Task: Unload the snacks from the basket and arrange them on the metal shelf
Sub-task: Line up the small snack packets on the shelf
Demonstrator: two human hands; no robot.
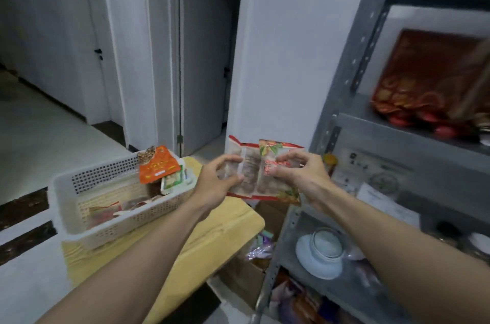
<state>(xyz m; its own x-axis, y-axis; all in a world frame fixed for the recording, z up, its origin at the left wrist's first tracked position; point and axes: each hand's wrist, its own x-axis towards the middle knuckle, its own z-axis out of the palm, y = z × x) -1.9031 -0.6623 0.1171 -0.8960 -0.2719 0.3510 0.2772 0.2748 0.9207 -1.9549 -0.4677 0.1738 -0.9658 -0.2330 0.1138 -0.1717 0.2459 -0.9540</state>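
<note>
A clear, red-edged snack packet (253,172) is held upright in the air by both hands, just left of the metal shelf (384,132) and past the far end of the yellow worktop (225,225). The left hand (217,183) pinches its left side and the right hand (299,178) its right side. Each grip is curled tight, and the packet's middle is stretched between them. The white basket (127,220) sits on the worktop to the left, an orange packet (157,168) standing at its far end.
</note>
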